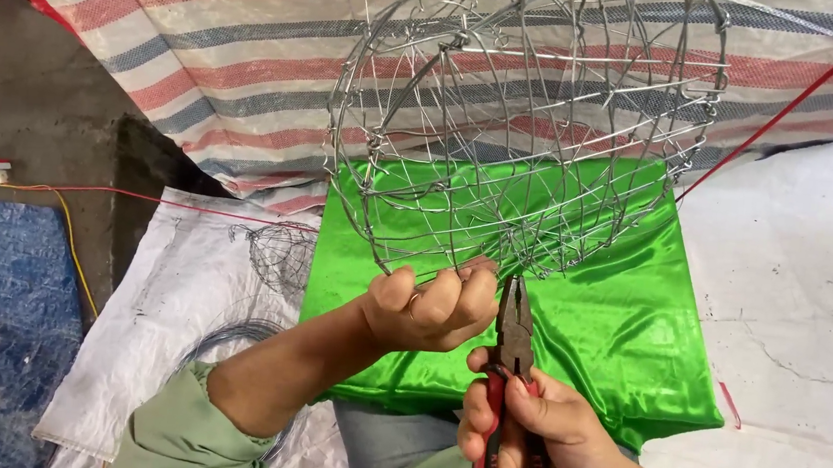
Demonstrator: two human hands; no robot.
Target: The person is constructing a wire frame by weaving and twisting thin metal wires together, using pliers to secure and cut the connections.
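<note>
Here, left hand (430,310) fingers clenched on bottom rim of wire basket frame (527,123), held up at frame centre-top. Right hand (534,440) grasps red-handled pliers (513,373), closed nose touching rim just beside left hand. Green satin cloth (620,322) beneath; striped tarp (202,45) upper left.

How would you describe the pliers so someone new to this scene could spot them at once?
Start at the bright green satin cloth spread in the middle, with the round wire-frame cage held up above it. Just below the cage's lower rim, the right hand holds the pliers upright beside the left hand. They are the only tool with dark metal jaws and red-and-black handles.
</note>
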